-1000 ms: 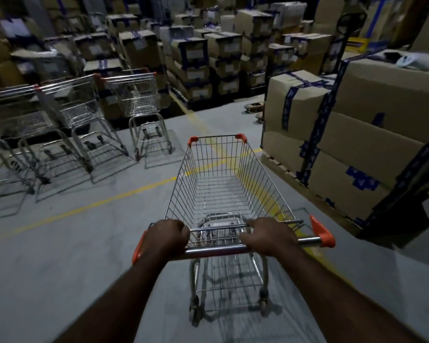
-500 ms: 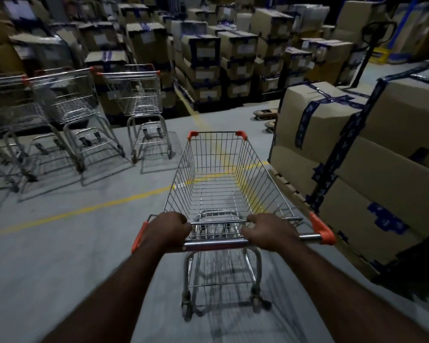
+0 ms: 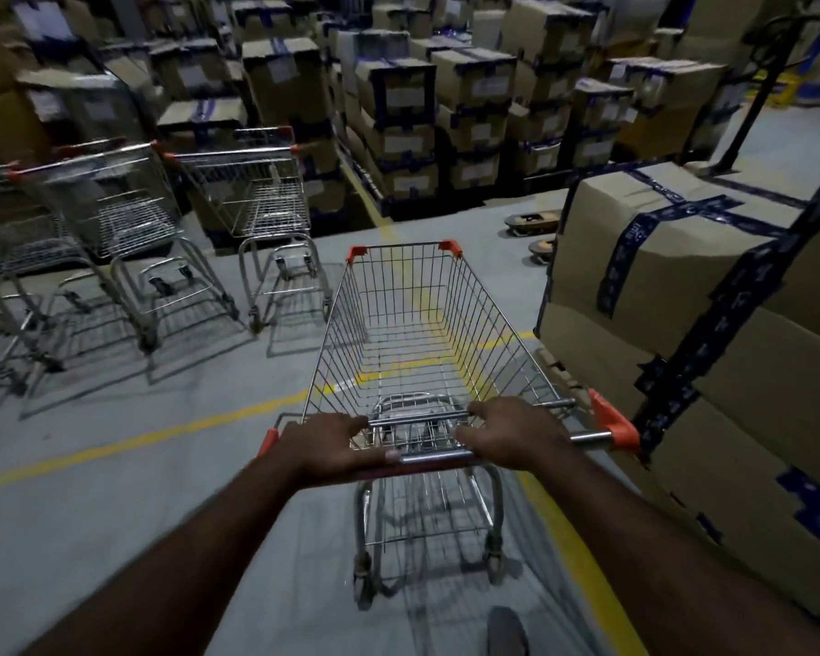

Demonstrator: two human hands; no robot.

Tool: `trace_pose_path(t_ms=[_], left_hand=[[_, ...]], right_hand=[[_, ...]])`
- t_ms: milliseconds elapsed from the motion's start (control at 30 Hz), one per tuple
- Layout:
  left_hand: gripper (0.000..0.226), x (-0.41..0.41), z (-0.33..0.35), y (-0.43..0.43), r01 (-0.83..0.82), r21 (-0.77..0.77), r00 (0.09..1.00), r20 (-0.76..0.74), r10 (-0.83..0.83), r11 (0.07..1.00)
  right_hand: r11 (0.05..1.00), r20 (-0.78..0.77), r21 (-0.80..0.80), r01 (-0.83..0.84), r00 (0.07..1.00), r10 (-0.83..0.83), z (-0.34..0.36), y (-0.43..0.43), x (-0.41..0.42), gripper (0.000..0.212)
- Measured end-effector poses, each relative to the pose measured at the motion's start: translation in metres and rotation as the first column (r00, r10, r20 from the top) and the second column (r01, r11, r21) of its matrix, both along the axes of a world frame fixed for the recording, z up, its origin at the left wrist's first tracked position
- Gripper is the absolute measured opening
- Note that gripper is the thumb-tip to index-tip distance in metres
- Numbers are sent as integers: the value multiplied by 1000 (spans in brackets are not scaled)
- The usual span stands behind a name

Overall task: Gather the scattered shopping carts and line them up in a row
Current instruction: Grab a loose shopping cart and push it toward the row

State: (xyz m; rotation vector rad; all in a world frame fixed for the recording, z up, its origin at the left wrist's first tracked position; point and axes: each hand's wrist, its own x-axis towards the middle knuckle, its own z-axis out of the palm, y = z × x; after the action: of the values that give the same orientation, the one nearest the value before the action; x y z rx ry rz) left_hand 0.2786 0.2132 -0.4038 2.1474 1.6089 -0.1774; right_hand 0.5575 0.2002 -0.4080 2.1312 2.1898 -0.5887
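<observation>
Head view: we look down our two bare arms at a wire cart (image 3: 398, 333) standing on the grey floor (image 3: 114, 537), its basket pointing away from us and empty. Our left hand (image 3: 332, 447) grips the left part of the handle (image 3: 427, 459), fingers (image 3: 351, 424) curled over the bar and the thumb lying along it. Our right hand (image 3: 512, 433) grips the right part of the same bar, its fingers wrapped over the top and reaching toward the thin rail just ahead. The orange end caps of the handle show outside both hands. The cart sits astride a yellow line (image 3: 138, 440) painted on the floor, which runs off to the left and also back toward us under the right wheels. Ahead and to the left stand three parked carts (image 3: 256, 201), side by side and apart from ours, their baskets turned toward the stacks behind; the two farther left are blurred. Close on our right rises a pallet of large boxes (image 3: 682, 277) bound with dark blue tape, just beside the cart's right edge. More taped boxes are stacked across the back (image 3: 446, 111). A shoe tip (image 3: 507, 632) shows at the bottom edge behind the cart.
</observation>
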Motion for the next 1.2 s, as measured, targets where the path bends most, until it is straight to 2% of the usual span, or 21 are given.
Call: trace_pose_path(t_ms=[100,167,300,367,433,500,533,633,767,833,900,967,1067,1200], left_hand=[[128,17,-3,48,75,70,997,-30,-73,995],[114,30,-2,78,80,157,996,-42,-74,984],[84,55,3,131,139,291,976,-205,-80,946],[69,64,3,155,174,400,969,-234,-83,900],[59,66,-5,181,277,523,948,-283,-142,806],[57,67,-12,210,336,573,925,-352,-146,748],[57,68,-14,226,337,562,921,-365,-140,755],[63,71,-9,272,283,500,939,-317,-131,819],[85,78,-8,340,248,434,944,-309,-115,866],[80,78,-13,372,220,496,962,-255,-101,840],[71,76,-25,402,189,633,976,-207,-71,751],[66,78,-39,430,146,729,987,-157,-44,668],[61,80,-52,477,97,762,995,-76,-60,641],[58,78,-54,541,117,794,993,-90,-75,597]], right_hand=[[998,13,14,-59,998,59,-4,62,17,95],[991,20,52,-123,992,122,-4,99,29,105],[950,54,80,-301,953,298,1,166,50,117],[922,84,117,-369,929,361,1,197,58,116],[884,143,204,-421,906,399,-4,224,64,102],[853,189,269,-448,892,410,-8,251,68,101],[839,212,284,-464,884,417,-9,267,69,105],[802,254,325,-500,864,435,-9,316,72,109],[776,235,402,-486,874,425,-11,379,75,107],[757,226,462,-462,887,403,-15,413,77,114],[742,244,506,-440,898,366,-22,449,79,113],[722,277,542,-430,903,329,-29,486,81,99],[657,313,625,-422,906,285,-40,535,86,75],[539,260,759,-365,929,262,-41,588,80,65]])
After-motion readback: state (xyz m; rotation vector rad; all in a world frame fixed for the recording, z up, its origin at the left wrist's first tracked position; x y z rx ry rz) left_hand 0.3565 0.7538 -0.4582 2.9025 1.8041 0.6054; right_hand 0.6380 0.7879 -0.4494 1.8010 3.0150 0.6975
